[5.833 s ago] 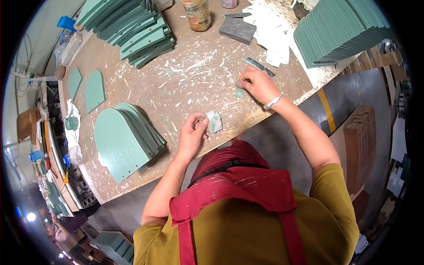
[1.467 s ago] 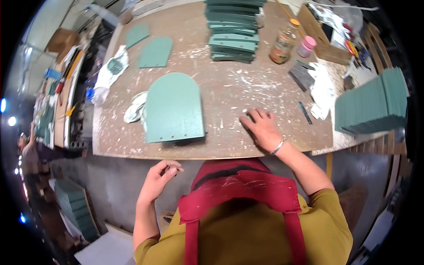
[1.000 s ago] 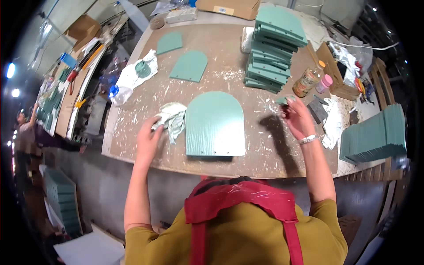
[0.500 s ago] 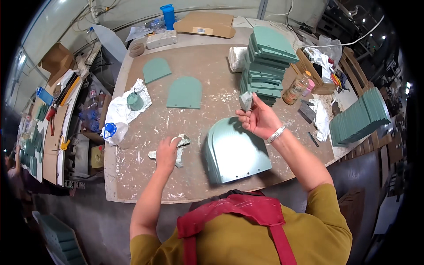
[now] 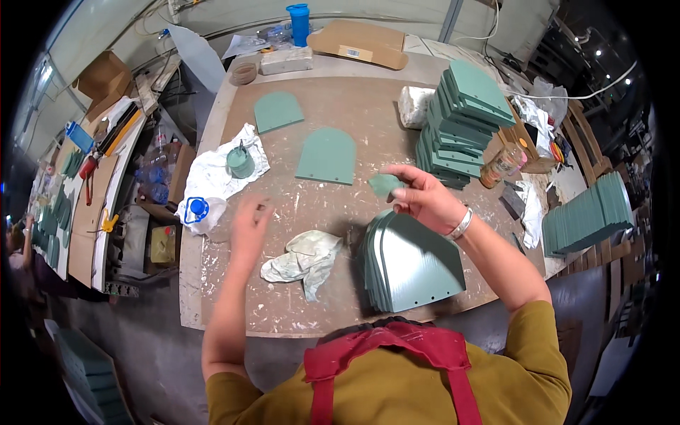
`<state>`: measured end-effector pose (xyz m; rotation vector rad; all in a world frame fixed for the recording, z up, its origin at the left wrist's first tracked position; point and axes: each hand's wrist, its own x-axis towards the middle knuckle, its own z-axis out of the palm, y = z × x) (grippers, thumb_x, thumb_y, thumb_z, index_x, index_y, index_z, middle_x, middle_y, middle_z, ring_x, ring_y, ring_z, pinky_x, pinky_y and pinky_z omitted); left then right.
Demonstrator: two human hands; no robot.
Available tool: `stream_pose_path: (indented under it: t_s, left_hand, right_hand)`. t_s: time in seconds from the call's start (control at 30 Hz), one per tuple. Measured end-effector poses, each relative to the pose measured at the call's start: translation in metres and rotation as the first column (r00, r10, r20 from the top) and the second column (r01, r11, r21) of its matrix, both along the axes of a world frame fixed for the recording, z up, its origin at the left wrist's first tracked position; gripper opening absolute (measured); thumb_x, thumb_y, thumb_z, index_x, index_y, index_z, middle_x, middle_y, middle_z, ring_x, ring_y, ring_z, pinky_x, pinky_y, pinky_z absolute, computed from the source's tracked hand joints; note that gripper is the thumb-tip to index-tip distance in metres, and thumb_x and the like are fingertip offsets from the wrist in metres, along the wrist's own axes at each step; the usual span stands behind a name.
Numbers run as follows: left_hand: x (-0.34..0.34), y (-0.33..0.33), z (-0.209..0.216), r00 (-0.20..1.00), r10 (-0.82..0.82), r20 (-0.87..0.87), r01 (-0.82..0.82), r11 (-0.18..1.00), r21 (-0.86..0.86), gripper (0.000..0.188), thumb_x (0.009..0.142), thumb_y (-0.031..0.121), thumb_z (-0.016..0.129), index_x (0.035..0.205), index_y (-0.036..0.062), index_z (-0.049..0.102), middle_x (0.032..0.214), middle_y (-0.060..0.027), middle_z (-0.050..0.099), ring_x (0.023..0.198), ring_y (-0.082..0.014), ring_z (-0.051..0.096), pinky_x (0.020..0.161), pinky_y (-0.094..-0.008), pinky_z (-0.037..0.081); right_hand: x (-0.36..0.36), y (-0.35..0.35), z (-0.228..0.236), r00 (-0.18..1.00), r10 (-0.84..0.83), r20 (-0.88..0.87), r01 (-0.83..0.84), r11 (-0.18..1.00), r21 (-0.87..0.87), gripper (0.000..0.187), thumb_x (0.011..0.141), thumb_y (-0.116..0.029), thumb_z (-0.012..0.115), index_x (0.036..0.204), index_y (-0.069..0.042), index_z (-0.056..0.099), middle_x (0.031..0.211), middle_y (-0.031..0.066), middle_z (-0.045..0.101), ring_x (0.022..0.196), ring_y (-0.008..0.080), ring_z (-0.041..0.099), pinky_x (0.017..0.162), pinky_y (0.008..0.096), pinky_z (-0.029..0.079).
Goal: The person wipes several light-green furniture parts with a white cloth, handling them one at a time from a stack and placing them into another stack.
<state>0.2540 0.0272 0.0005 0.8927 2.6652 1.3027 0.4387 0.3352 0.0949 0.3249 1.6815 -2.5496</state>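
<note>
My right hand [image 5: 427,200] pinches a small, flat, pale-green piece [image 5: 383,185] between thumb and fingers. It is held over the far edge of a stack of shiny arched panels [image 5: 418,265] with small holes along the near edge. My left hand [image 5: 249,223] is over the table, smeared by motion, so its fingers cannot be read. A crumpled, stained white rag [image 5: 304,261] lies between that hand and the stack. Left of centre, a small green cup [image 5: 241,164] stands on a white cloth [image 5: 209,173], beside a clear container with a blue cap [image 5: 197,209].
Two matte green arched panels [image 5: 326,156] lie flat towards the back. A tall pile of green panels [image 5: 471,92] stands at the back right, near a clear bottle [image 5: 504,165]. More panels [image 5: 588,216] are lined up at the far right. Cardboard [image 5: 361,46] lies along the back.
My left hand has left the rag and moved away from it, up and to the left; the rag now lies spread out. The right hand still holds the small piece, now turned flatter.
</note>
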Motion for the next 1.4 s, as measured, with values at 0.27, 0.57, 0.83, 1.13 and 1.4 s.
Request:
stream_pose_path:
  t_s: [0.27, 0.57, 0.83, 1.13, 1.4]
  left_hand:
    - [-0.046, 0.003, -0.027, 0.991, 0.126, -0.037, -0.107, 0.938, 0.330, 0.011, 0.091, 0.005, 0.065, 0.097, -0.0028, 0.064, 0.093, -0.0122, 0.061, 0.084, -0.0232, 0.062, 0.076, -0.0322, 0.050]
    - [-0.147, 0.017, 0.027, 0.877, 0.367, -0.309, -0.254, 0.902, 0.349, 0.014, 0.090, 0.013, 0.066, 0.096, 0.0003, 0.066, 0.095, -0.0154, 0.065, 0.087, -0.0314, 0.064, 0.077, -0.0398, 0.050]
    - [-0.195, 0.053, -0.019, 0.884, 0.174, -0.435, -0.305, 0.918, -0.255, 0.033, 0.083, 0.033, 0.074, 0.096, 0.0025, 0.069, 0.101, -0.0199, 0.066, 0.097, -0.0373, 0.064, 0.081, -0.0474, 0.052]
    - [-0.223, 0.011, 0.002, 0.916, 0.053, -0.398, -0.145, 0.968, -0.206, 0.020, 0.083, 0.022, 0.068, 0.088, 0.0023, 0.070, 0.087, -0.0206, 0.069, 0.086, -0.0396, 0.066, 0.077, -0.0478, 0.051]
    - [-0.249, -0.030, 0.006, 0.974, 0.179, -0.141, -0.194, 0.976, -0.100, 0.021, 0.082, 0.020, 0.073, 0.087, -0.0008, 0.070, 0.073, -0.0144, 0.069, 0.068, -0.0245, 0.069, 0.067, -0.0344, 0.052]
  right_hand:
    - [-0.015, -0.015, 0.005, 0.999, -0.038, -0.025, 0.043, 0.951, 0.305, 0.043, 0.088, -0.008, 0.073, 0.127, -0.006, 0.058, 0.113, 0.0008, 0.064, 0.103, 0.0102, 0.060, 0.091, 0.0268, 0.049]
    - [-0.069, -0.017, -0.002, 0.999, -0.033, -0.015, 0.036, 0.837, 0.546, 0.032, 0.096, -0.033, 0.066, 0.112, -0.005, 0.066, 0.092, -0.0001, 0.065, 0.082, 0.0080, 0.055, 0.073, 0.0247, 0.044]
    - [-0.130, -0.049, -0.024, 0.981, 0.084, 0.177, -0.127, 0.961, 0.247, 0.031, 0.094, -0.038, 0.069, 0.099, -0.007, 0.065, 0.084, -0.0021, 0.057, 0.078, 0.0093, 0.056, 0.072, 0.0255, 0.047]
    - [-0.177, -0.065, -0.046, 0.952, 0.295, -0.087, -0.066, 0.472, 0.879, 0.038, 0.083, -0.015, 0.077, 0.114, -0.001, 0.060, 0.097, 0.0092, 0.064, 0.090, 0.0218, 0.064, 0.083, 0.0333, 0.051]
    - [-0.250, -0.091, -0.062, 0.929, 0.334, -0.161, 0.196, -0.073, 0.978, 0.040, 0.080, -0.018, 0.074, 0.118, -0.012, 0.062, 0.111, 0.0087, 0.062, 0.106, 0.0310, 0.060, 0.103, 0.0479, 0.034]
